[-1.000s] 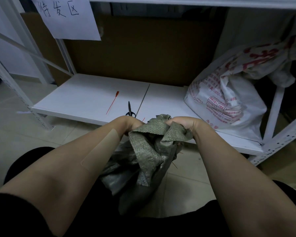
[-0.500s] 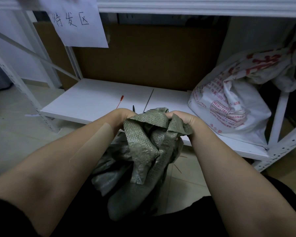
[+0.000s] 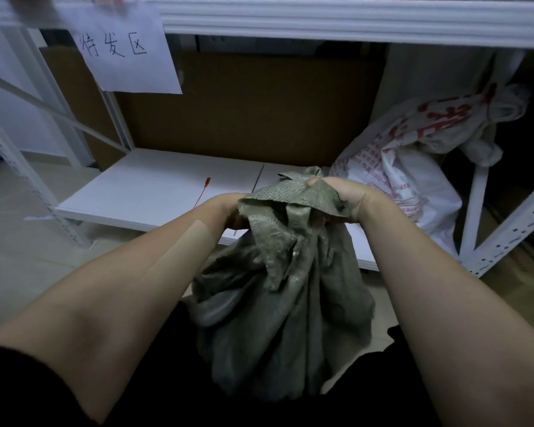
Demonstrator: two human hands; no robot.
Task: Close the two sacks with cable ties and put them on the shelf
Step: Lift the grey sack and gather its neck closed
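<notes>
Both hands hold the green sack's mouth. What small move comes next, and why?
Probably hold the green sack closed with the right hand alone and send the left hand to the red cable tie on the shelf: both hands grip its bunched mouth, no tie shows there, and the tie lies beyond the left hand.

You faced a white metal rack in dim light, with a brown cardboard panel standing behind its low white shelf. A handwritten paper sign hung from the upper beam, and pale floor tiles spread out at your left.
</notes>
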